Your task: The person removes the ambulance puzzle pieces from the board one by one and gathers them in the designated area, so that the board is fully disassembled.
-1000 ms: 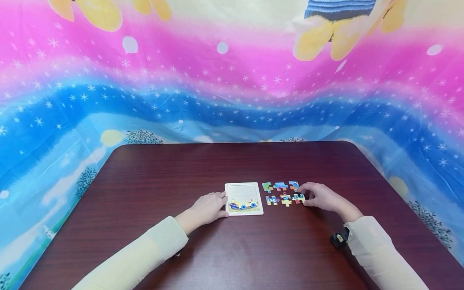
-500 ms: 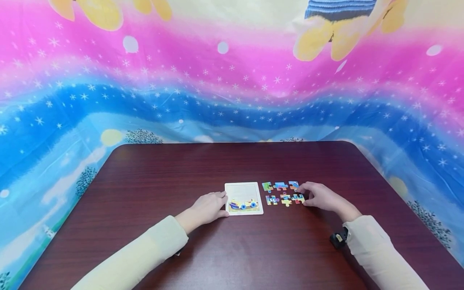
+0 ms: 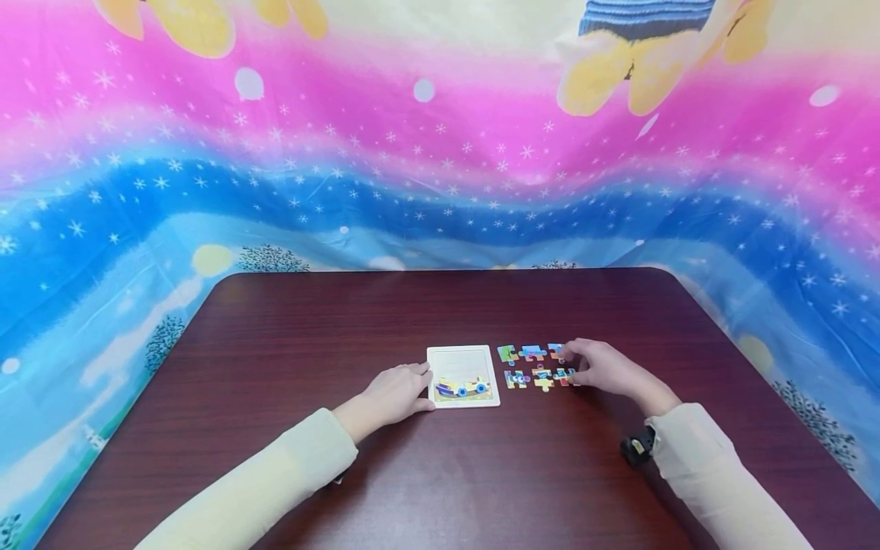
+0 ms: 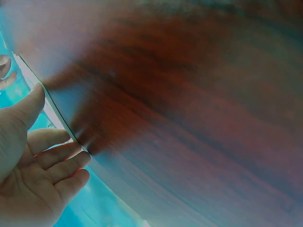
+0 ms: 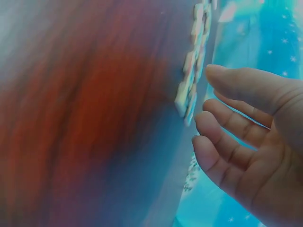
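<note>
A square white puzzle tray (image 3: 459, 361) lies on the table with a yellow and blue vehicle picture across its lower part. My left hand (image 3: 393, 395) rests against its left side, and in the left wrist view the fingertips and thumb touch the thin tray edge (image 4: 50, 113). Right of the tray are two rows of colourful jigsaw pieces (image 3: 532, 353). My right hand (image 3: 610, 370) hovers at their right end, partly covering the upper right piece (image 3: 554, 351) and lower right piece (image 3: 564, 376). In the right wrist view its thumb and fingers stand apart, beside the pieces (image 5: 187, 87).
The dark reddish wooden table (image 3: 330, 313) reaches back to a pink and blue patterned cloth (image 3: 440, 168). A small black device (image 3: 635, 450) sits at the right wrist, under the sleeve's cuff (image 3: 677, 428).
My right hand has shifted slightly left and up, further over the right end of the pieces. The left hand and the tray have stayed in place.
</note>
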`<control>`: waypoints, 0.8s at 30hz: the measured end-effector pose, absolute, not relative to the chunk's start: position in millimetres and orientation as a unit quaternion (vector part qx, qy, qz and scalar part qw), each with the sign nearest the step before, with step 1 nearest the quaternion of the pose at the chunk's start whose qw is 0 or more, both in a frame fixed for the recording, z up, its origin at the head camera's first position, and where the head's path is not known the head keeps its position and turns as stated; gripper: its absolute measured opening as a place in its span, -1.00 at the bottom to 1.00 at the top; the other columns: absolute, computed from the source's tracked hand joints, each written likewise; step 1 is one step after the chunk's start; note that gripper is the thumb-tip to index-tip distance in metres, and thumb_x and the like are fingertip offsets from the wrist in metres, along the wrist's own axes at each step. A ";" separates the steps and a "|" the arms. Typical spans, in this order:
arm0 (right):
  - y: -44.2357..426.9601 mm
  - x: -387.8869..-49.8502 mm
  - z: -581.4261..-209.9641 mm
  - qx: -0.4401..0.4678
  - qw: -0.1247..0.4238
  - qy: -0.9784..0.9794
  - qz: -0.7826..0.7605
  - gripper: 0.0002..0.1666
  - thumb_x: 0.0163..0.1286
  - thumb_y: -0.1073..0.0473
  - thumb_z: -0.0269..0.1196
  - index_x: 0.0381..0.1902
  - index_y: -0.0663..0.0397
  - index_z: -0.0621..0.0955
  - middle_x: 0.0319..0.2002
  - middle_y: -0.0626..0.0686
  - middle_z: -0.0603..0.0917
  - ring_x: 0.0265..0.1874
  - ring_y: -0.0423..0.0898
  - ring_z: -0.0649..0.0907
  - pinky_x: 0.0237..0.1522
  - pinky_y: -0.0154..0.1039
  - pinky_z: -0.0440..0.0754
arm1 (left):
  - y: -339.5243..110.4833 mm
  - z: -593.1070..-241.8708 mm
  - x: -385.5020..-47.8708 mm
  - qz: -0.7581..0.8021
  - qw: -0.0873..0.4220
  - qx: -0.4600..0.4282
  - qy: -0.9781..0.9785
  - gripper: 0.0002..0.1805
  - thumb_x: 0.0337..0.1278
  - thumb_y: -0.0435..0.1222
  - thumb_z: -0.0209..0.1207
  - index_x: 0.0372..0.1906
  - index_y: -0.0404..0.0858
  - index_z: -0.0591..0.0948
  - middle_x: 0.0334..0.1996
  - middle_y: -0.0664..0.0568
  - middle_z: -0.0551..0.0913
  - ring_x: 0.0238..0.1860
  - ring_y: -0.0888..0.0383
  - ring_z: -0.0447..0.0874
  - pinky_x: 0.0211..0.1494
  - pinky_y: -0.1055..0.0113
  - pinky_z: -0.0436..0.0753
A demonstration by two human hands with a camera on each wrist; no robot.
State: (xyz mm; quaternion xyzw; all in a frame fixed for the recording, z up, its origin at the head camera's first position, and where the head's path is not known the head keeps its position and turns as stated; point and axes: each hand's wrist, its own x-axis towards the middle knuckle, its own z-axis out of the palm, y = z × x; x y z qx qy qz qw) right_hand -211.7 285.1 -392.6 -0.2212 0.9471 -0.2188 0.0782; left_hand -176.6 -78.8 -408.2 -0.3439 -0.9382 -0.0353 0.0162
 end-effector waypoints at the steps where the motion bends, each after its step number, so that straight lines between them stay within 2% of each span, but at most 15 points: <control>1: 282.9 -212.3 -391.7 -0.223 0.076 0.946 -0.222 -0.62 0.10 0.34 0.33 -0.08 0.24 0.54 -0.21 0.11 0.56 -0.50 -0.16 0.49 -0.45 -0.25 0.52 | -78.8 -408.3 -176.7 -0.036 0.017 -0.344 -0.938 -0.54 0.02 -0.02 0.24 -0.13 -0.31 0.56 0.08 -0.19 0.51 0.05 -0.08 0.51 0.04 0.12 0.51; 7: 264.5 -214.4 -386.7 -0.226 0.079 0.939 -0.246 -0.58 0.14 0.34 0.30 -0.01 0.24 0.52 -0.20 0.10 0.56 -0.42 -0.11 0.47 -0.50 -0.26 0.51 | -78.7 -408.7 -177.2 -0.040 0.020 -0.344 -0.938 -0.55 0.01 -0.02 0.25 -0.15 -0.31 0.55 0.08 -0.18 0.51 0.06 -0.07 0.51 0.03 0.12 0.52; 13: 239.2 -215.6 -384.0 -0.255 0.070 0.932 -0.249 -0.59 0.12 0.33 0.32 -0.03 0.24 0.53 -0.26 0.10 0.55 -0.53 -0.14 0.48 -0.58 -0.29 0.52 | -78.6 -408.2 -177.3 -0.039 0.022 -0.347 -0.937 -0.52 0.02 -0.02 0.24 -0.12 -0.34 0.55 0.08 -0.19 0.51 0.07 -0.05 0.50 0.04 0.13 0.51; 20: 209.5 -215.6 -380.8 -0.298 0.052 0.920 -0.250 -0.59 0.09 0.34 0.34 -0.06 0.25 0.55 -0.24 0.10 0.58 -0.45 -0.19 0.52 -0.44 -0.32 0.55 | -78.8 -408.0 -177.0 -0.039 0.018 -0.345 -0.938 -0.49 0.02 -0.03 0.25 -0.07 -0.36 0.55 0.09 -0.20 0.50 0.08 -0.06 0.49 0.09 0.14 0.47; 24: 192.8 -213.5 -378.4 -0.320 0.046 0.915 -0.242 -0.58 0.09 0.31 0.35 -0.05 0.24 0.55 -0.24 0.08 0.58 -0.49 -0.22 0.50 -0.42 -0.32 0.54 | -79.0 -408.4 -177.4 -0.033 0.020 -0.346 -0.938 -0.49 0.02 -0.02 0.24 -0.08 -0.35 0.55 0.09 -0.19 0.50 0.08 -0.06 0.49 0.10 0.16 0.46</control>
